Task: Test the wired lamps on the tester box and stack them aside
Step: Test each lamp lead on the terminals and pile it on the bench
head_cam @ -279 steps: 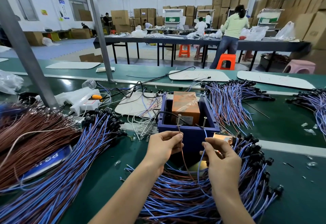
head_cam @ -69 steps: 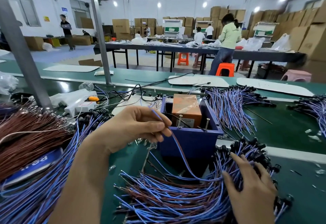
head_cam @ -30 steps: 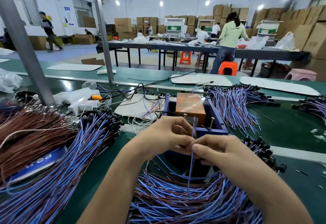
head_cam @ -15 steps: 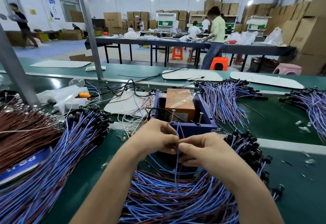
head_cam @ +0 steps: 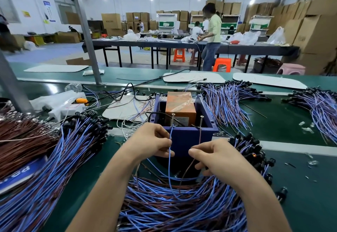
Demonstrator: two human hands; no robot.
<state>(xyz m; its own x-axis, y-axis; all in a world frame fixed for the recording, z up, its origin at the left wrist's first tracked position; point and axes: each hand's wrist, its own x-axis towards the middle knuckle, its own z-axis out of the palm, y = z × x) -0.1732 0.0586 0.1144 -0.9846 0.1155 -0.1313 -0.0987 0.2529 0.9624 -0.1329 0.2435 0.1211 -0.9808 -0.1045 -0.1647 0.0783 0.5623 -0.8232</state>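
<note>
The blue tester box [head_cam: 187, 136] stands mid-table with an orange block [head_cam: 179, 105] inside and two upright metal pins [head_cam: 201, 121] at its near rim. My left hand [head_cam: 152, 141] pinches a blue wire [head_cam: 169, 160] whose end reaches up to the left pin. My right hand [head_cam: 217, 156] pinches a brown wire [head_cam: 199, 136] that runs up to the right pin. Both wires trail down into the heap of wired lamps [head_cam: 182, 204] in front of me. A small red glow [head_cam: 253, 155] shows among the black lamp heads at the right.
A long stack of blue-wired lamps [head_cam: 54, 168] lies at my left beside a brown-wired bundle [head_cam: 21, 138]. More lamp bundles [head_cam: 228, 102] fan out behind the box and at the far right [head_cam: 322, 107]. A white power strip [head_cam: 65, 108] and loose cables sit at back left. A metal post [head_cam: 85, 31] rises behind.
My hands, pinched together on one lamp's wires half a second ago, have moved apart. The blue and brown wire ends now stand at the two pins.
</note>
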